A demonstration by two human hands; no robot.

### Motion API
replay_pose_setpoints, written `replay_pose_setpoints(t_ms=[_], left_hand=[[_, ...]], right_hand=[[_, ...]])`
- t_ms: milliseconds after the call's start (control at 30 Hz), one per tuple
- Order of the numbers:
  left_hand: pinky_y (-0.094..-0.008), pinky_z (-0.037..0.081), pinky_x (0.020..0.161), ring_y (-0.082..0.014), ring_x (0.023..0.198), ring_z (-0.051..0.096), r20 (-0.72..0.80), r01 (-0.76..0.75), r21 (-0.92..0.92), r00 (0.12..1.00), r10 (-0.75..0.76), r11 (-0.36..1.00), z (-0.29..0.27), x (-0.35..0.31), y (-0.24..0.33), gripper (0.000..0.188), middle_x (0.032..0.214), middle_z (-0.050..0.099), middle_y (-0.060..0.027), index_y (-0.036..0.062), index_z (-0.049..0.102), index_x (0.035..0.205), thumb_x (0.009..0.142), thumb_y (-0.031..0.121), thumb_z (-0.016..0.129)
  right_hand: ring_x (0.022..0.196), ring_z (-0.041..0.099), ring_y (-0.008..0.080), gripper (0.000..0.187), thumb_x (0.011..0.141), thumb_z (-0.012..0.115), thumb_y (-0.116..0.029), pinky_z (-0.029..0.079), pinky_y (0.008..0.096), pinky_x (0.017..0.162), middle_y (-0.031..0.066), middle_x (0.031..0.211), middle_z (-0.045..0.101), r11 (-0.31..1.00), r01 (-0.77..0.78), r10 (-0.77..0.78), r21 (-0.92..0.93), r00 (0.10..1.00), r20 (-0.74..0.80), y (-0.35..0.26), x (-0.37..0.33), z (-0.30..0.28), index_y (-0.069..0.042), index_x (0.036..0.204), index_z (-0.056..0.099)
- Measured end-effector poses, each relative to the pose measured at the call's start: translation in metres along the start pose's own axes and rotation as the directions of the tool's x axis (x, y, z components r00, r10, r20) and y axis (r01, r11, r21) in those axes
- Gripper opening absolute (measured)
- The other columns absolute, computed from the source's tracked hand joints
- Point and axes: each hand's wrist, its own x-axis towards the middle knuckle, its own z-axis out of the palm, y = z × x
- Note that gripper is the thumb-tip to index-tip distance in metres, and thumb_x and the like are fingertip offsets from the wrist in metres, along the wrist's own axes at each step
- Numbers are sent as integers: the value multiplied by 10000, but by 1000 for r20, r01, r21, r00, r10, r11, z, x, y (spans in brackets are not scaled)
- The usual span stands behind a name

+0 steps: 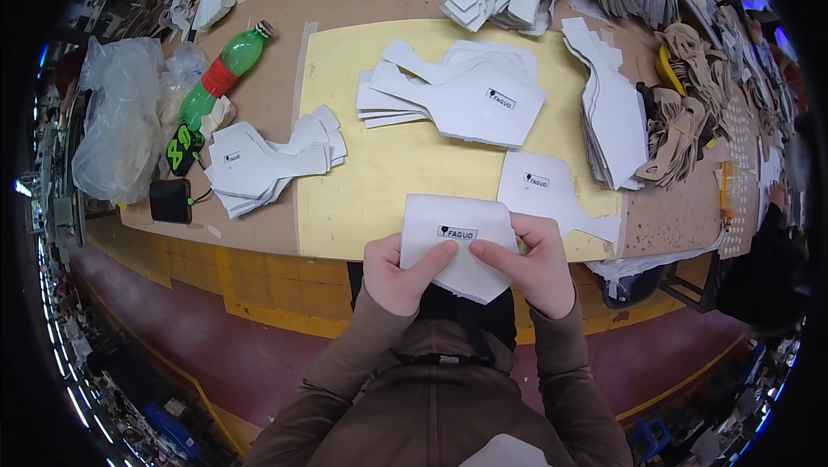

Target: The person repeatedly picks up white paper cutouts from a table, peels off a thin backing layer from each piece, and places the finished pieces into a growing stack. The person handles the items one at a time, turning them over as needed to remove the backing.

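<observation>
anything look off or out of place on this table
The green bottle lies on its side by the plastic bag, a bit odd so near the left pile of white pieces; no spill shows. The held piece shows no obvious damage.

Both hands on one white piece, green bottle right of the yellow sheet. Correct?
Not quite: in the head view the green bottle is left of the yellow sheet. Left hand and right hand are on one white piece, as stated.
</observation>
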Motion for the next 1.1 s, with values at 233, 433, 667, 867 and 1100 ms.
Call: replay_pose_setpoints(t_ms=[233, 433, 667, 867, 1100], left_hand=[[-272, 536, 766, -135, 832, 682, -20, 56, -13, 998, -57, 998, 4, 2, -3, 195, 954, 747, -110, -65, 717, 1057, 885, 25, 700], [-282, 532, 796, -145, 865, 680, -31, 51, -69, 998, -54, 996, 8, 5, -5, 228, 977, 743, -112, -55, 707, 1075, 860, 19, 721], [-285, 530, 792, -144, 857, 678, -64, 50, -51, 997, -53, 997, 7, 4, -10, 229, 970, 739, -104, -49, 702, 1066, 853, 27, 729], [-284, 531, 788, -143, 853, 678, -67, 57, -78, 996, -62, 995, 9, 6, -9, 225, 964, 737, -100, -47, 701, 1062, 849, 24, 726], [-280, 534, 782, -142, 841, 680, -78, 35, -72, 996, -40, 997, 8, 7, -13, 216, 949, 736, -93, -46, 704, 1048, 849, 32, 729]], right_hand=[[791, 651, 81, 217, 858, 725, -47, 519, 237, 697, 60, 891, 739, 1000, -9, 9, 5, 1000, 0, 0, 0, -2, 59, 1047, 733], [770, 648, 121, 203, 844, 743, -79, 504, 274, 686, 79, 845, 725, 997, 56, -58, -46, 998, -38, 5, 2, 2, 31, 1015, 739], [747, 621, 154, 183, 835, 749, -97, 477, 308, 676, 75, 799, 703, 992, 96, -100, -84, 994, -38, 7, 3, 1, 12, 982, 741], [756, 613, 155, 170, 836, 749, -97, 469, 312, 682, 81, 787, 694, 988, 87, -93, -128, 995, -39, 10, 4, 0, 11, 967, 736], [837, 617, 83, 221, 851, 737, -32, 495, 252, 740, 46, 912, 708, 994, 52, -52, -97, 999, 4, 8, 4, -2, 45, 1057, 716]])
